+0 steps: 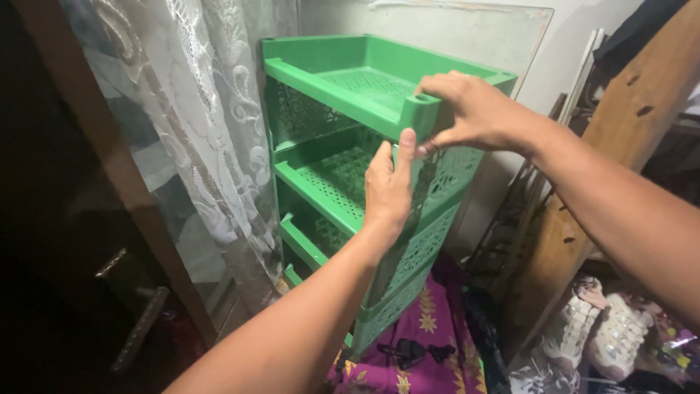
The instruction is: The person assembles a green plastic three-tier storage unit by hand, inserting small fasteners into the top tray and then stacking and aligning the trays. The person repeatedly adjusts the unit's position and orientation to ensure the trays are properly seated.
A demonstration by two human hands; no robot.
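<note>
A tall green plastic shelf rack (343, 197) with several perforated tiers stands against a pale wall. My right hand (470, 109) grips the near right corner of its top tray (343, 87), fingers curled over the rim and thumb under it. My left hand (390, 186) is raised just below that corner, fingers together and pointing up, pressing against the corner post and the latticed side panel (430, 241).
A white lace curtain (211, 124) hangs left of the rack beside a dark doorway. A wooden board (620, 153) leans at the right, with a wire rack behind it. A purple patterned cloth (423, 343) and pale sandals (605, 332) lie on the floor.
</note>
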